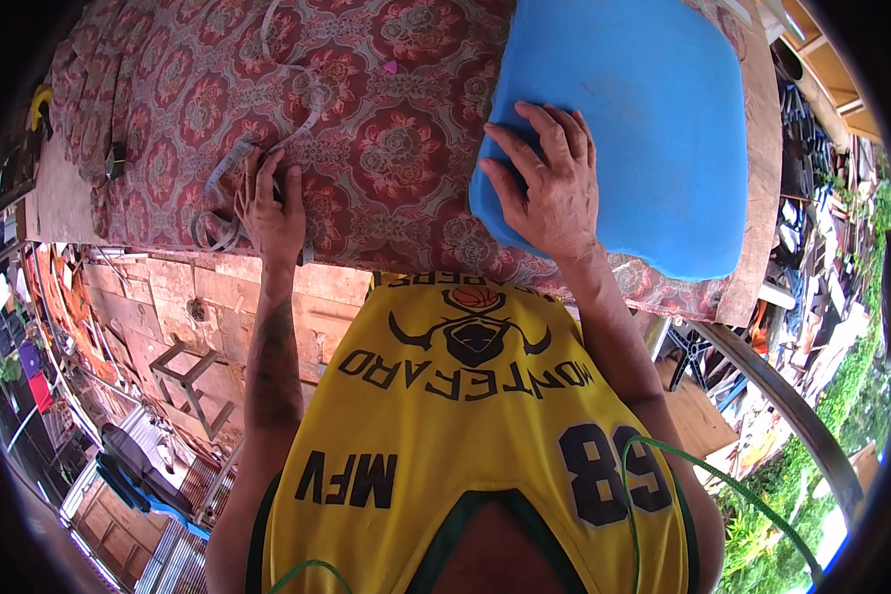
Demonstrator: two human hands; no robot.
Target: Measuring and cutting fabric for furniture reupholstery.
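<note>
One blue pad [658,129], one measuring tape [230,161].
At the bench's [759,198] right, our right hand [549,178] spreads wide on the pad; on patterned cloth [396,148], our left hand [271,206] meets the tape, its grip we cannot tell.

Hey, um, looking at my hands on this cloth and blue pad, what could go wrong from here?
The tape lies in loose curls by your left hand, so it could snag on your fingers.
Your right hand rests on the pad, which lies on the cloth; a push might shift the pad or wrinkle the cloth.
The small pink piece sits loose and could get knocked away.
</note>
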